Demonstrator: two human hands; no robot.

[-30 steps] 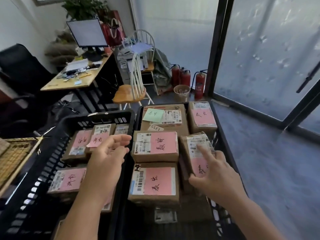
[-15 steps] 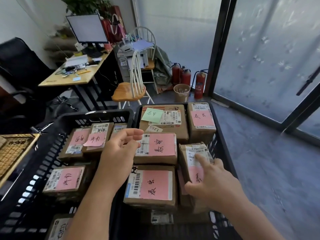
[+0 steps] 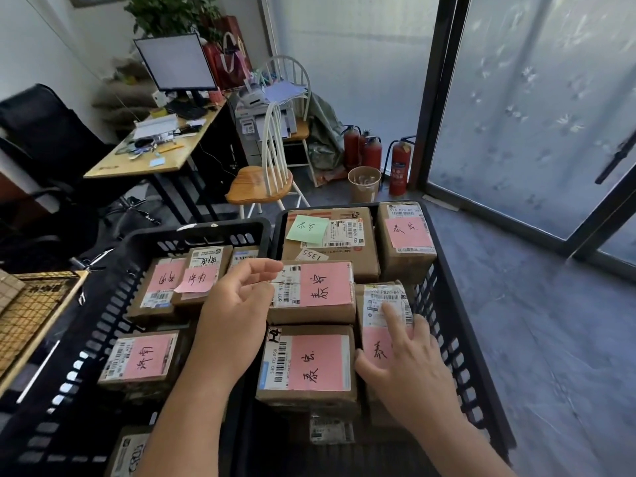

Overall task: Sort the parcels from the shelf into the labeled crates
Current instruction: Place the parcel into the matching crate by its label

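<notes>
Two black crates sit side by side, left crate (image 3: 192,235) and right crate (image 3: 444,280), both loaded with cardboard parcels carrying pink notes. Right hand (image 3: 409,370) lies on the tilted parcel (image 3: 385,301) at 3 o'clock in the right crate, index finger straight along its white label, thumb against the parcel's left edge, other fingers hidden so the grip is unclear. Left hand (image 3: 234,318) hovers over the divide between the crates, fingers loosely curled and apart, holding nothing, fingertips just beside the middle parcel (image 3: 320,287). Near parcel (image 3: 309,363) lies at 6 o'clock below it. Big box with a green note (image 3: 308,228) is at 12 o'clock, a smaller parcel (image 3: 406,235) at 1 o'clock. Left crate holds a parcel (image 3: 144,356) at 9 o'clock. Wooden chair (image 3: 261,180) and desk (image 3: 151,160) stand beyond the crates.
</notes>
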